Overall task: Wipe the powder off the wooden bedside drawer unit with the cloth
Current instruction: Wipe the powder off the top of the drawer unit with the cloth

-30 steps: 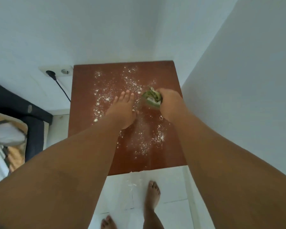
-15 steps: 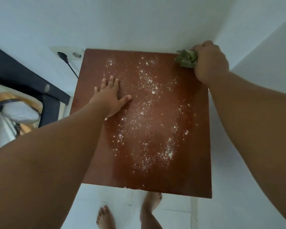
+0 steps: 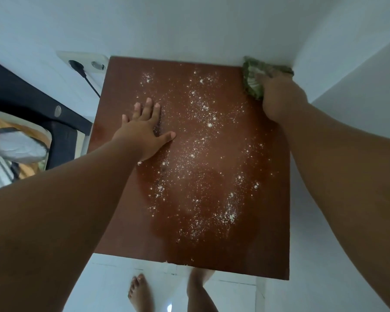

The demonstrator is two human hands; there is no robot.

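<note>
The wooden bedside drawer unit shows its reddish-brown top from above, set in a white corner. White powder is scattered down its middle, from the far edge to near the front. My right hand presses a crumpled green cloth onto the far right corner of the top, against the walls. My left hand lies flat on the left part of the top, fingers spread, palm down, holding nothing.
White walls close the unit in at the back and right. A wall socket with a black plug and cable sits at the far left. A dark bed frame with bedding is to the left. My bare feet stand on white tiles.
The view has come closer over the top. My right hand has pushed the cloth flatter into the far right corner. My left hand stays flat on the left side.
</note>
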